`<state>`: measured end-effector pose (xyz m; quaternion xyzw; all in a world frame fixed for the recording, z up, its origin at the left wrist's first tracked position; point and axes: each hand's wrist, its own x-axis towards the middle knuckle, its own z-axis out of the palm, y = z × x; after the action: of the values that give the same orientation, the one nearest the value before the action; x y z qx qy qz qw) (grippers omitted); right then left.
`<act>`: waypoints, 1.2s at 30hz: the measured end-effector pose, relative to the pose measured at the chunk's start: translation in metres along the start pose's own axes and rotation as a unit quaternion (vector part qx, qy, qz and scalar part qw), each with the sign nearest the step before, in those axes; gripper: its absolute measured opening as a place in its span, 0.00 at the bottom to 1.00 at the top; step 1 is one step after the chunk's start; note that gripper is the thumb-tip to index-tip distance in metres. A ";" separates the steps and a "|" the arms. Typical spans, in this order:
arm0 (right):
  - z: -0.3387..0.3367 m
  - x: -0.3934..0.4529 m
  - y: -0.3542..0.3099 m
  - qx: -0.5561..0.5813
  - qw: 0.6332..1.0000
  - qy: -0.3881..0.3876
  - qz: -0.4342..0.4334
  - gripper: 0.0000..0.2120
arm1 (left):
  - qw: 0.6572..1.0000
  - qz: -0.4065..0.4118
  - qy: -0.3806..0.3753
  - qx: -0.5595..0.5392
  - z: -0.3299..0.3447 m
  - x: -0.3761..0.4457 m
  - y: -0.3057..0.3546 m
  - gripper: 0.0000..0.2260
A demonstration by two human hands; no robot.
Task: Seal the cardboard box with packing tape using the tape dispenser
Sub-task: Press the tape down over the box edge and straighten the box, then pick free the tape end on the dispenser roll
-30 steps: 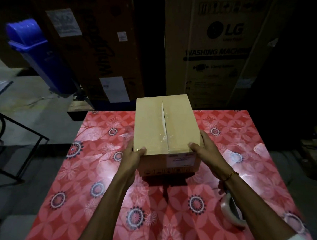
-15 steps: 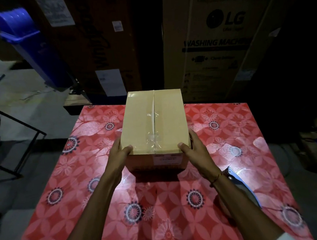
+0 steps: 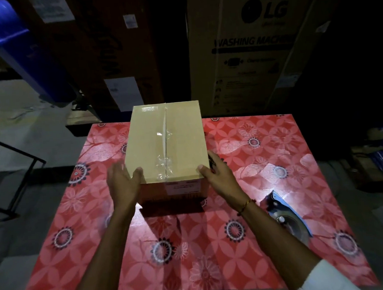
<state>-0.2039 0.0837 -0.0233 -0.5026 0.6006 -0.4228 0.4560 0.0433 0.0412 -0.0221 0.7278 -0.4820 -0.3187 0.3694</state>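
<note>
Head: cardboard box mid far edge of table, clear tape along top seam; left hand fingers straight, thumb on near corner; right hand pinching other near corner; tape dispenser by right edge. Fits sealed box or pause before more strips. Since half second ago: left grip loosened.

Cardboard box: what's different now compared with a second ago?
The cardboard box has shifted slightly left on the table. The left hand has loosened its grip, fingers straightening off the side; only its thumb touches. The right hand still holds its corner. The tape dispenser stays lying untouched.
</note>
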 end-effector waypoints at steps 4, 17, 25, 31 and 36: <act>-0.035 -0.009 0.013 -0.003 0.998 0.043 0.055 0.20 | 0.987 0.108 0.120 0.006 0.024 -0.033 0.040 0.15; -0.166 -0.097 0.103 -0.284 0.949 0.104 0.091 0.19 | 0.937 0.184 -0.274 -0.115 0.156 -0.134 0.068 0.06; -0.186 -0.102 0.130 -0.357 0.919 -0.060 0.154 0.35 | 0.920 0.106 -0.376 0.011 0.208 -0.152 0.045 0.09; -0.186 -0.104 0.145 -0.370 0.920 -0.043 0.125 0.23 | 0.905 0.031 -0.420 0.049 0.223 -0.163 0.034 0.19; -0.188 -0.102 0.148 -0.339 0.933 -0.025 0.118 0.16 | 0.892 -0.074 -0.444 -0.048 0.222 -0.167 0.029 0.26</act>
<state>-0.4108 0.2145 -0.1113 -0.5634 0.7516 -0.1248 0.3196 -0.2081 0.1387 -0.0958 0.5256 -0.5242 -0.6579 0.1272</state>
